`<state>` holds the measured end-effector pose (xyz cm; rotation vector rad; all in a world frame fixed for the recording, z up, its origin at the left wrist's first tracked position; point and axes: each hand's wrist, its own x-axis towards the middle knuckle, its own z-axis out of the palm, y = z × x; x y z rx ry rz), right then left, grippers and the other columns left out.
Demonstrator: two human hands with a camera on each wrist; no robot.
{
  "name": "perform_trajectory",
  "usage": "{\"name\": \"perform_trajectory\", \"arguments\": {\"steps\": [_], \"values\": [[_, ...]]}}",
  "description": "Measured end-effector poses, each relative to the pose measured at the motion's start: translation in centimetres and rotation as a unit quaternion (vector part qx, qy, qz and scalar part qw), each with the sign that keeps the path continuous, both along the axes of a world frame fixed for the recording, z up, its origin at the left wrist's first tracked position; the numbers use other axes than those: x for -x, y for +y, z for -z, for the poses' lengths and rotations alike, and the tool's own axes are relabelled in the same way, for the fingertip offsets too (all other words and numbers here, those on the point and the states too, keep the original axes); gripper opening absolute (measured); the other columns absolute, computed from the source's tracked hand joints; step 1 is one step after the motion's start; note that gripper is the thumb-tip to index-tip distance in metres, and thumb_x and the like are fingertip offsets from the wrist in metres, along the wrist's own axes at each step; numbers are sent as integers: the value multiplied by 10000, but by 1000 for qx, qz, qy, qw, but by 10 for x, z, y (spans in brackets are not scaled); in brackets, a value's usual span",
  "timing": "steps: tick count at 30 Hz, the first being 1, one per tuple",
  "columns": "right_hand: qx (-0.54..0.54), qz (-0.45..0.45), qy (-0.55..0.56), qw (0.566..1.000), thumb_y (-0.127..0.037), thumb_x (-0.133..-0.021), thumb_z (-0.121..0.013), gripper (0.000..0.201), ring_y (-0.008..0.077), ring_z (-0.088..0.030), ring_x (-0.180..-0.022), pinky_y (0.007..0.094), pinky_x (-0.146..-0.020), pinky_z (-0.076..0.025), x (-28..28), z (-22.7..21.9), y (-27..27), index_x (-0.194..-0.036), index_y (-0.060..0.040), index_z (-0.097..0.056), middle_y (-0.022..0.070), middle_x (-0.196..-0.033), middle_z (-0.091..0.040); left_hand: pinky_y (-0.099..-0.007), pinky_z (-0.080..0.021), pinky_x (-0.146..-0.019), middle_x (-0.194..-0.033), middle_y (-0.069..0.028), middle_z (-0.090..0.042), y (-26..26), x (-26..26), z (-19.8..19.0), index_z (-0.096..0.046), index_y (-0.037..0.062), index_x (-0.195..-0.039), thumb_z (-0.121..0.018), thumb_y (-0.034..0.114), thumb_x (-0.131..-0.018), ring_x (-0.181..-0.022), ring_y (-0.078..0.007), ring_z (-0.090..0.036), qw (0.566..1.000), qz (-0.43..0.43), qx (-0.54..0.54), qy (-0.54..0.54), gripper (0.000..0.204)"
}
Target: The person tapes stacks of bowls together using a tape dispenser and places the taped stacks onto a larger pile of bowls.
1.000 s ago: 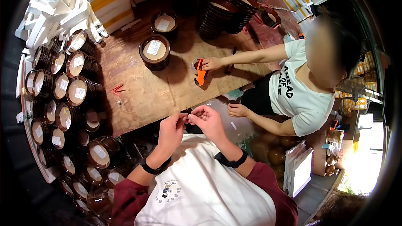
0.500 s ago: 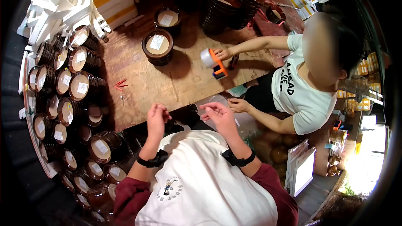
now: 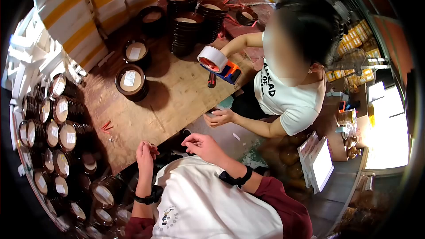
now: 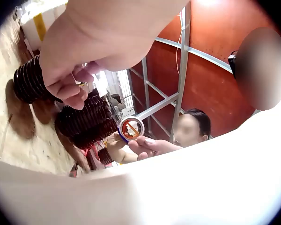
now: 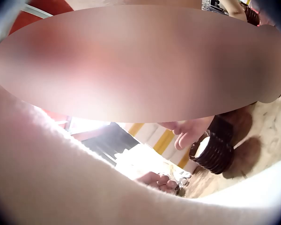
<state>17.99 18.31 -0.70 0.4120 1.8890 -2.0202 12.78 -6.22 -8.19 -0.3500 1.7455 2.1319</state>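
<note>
My left hand point(image 3: 146, 154) hovers in front of the table's near edge, fingers loosely curled. In the left wrist view its fingers point(image 4: 68, 91) hang bent with a small glint between them. To its right, my right hand point(image 3: 204, 148) is raised with loosely bent fingers and nothing visible in them. The two hands are apart. Beyond them on the wooden table point(image 3: 164, 113) stands a stack of dark brown glazed dishes point(image 3: 131, 83) with a white label on top, and a second labelled stack point(image 3: 135, 52) sits just behind it.
Across at right, another person point(image 3: 287, 88) holds an orange tape dispenser point(image 3: 228, 68) with a large roll. Tall brown dish stacks point(image 3: 183, 35) stand at the back. Many labelled stacks point(image 3: 66, 135) fill the left side. Red strips point(image 3: 106, 126) lie on the table; foam boxes point(image 3: 73, 22) rise behind.
My hands, fingertips together at first, have separated. The other person has lifted the tape dispenser off the table and brought it closer to their body. The head view has turned rightward.
</note>
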Motion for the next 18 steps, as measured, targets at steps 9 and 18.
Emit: {"name": "perform_trajectory", "arguments": {"steps": [9, 18], "values": [[-41, -14, 12, 999, -127, -992, -587, 163, 113, -666, -786, 267, -720, -538, 0, -1, 0, -1041, 7, -665, 48, -867, -689, -235, -414, -512, -745, -55, -620, 7, 5, -13, -510, 84, -844, -432, 233, -1052, -608, -131, -604, 999, 34, 26, 6, 267], [-22, -5, 13, 1000, -109, -987, -587, 160, 114, -659, -800, 268, -739, -543, 2, 3, 1, -1047, 18, -663, 56, -902, -690, -232, -429, -531, -713, -23, -560, 14, 11, -13, -542, 56, -819, -474, 264, -1079, -558, -91, -504, 998, 57, -2, 27, 340]]}}
